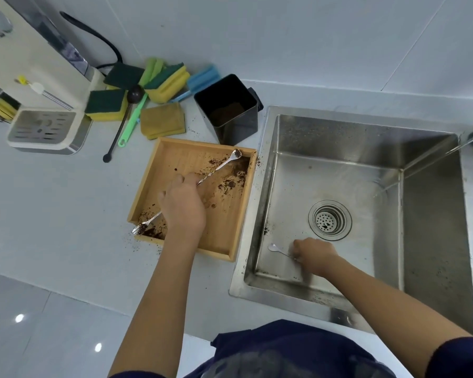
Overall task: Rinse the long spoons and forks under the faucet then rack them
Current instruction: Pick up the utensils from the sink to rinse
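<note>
My left hand (185, 203) reaches into a wooden tray (148, 184) smeared with brown grounds and grips a long twisted metal piece (219, 166). Its spoon end points to the tray's far right corner, and a fork end (141, 227) sticks out at the near left. Whether these are one utensil or two I cannot tell. My right hand (314, 253) is down in the steel sink (339, 143) at its near left and pinches the handle of a small spoon (277, 249), whose bowl points left. A thin stream of water (426, 165) falls from the right.
A black square bin (230, 113) stands behind the tray. Sponges (164, 83), a cloth (163, 120), a green brush (133, 121) and a black long scoop (120, 129) lie at the back left, beside a cream machine with a drip tray (43, 130). The sink drain (329, 219) is mid-basin.
</note>
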